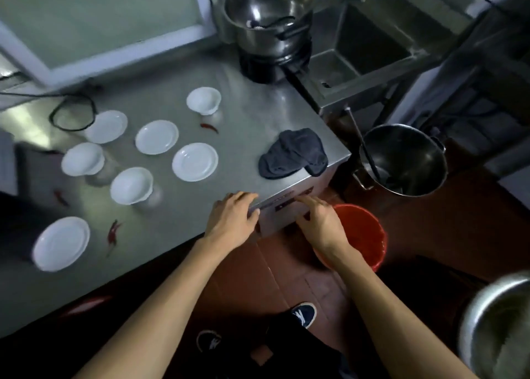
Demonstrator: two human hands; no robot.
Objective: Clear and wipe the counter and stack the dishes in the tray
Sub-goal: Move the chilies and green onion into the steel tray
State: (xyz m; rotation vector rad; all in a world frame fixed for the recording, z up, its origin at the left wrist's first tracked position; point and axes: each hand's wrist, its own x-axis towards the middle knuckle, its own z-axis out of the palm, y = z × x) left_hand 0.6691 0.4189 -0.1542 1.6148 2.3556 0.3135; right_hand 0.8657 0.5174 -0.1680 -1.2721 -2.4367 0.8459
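here both hands, left [233, 221] and right [318, 221], rest loosely curled, empty, on the counter [243, 126] edge.

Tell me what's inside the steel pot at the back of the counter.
Inside the steel pot, a dark utensil lies across the bottom beside a small pale lump. The near wall hides the rest of the bottom.
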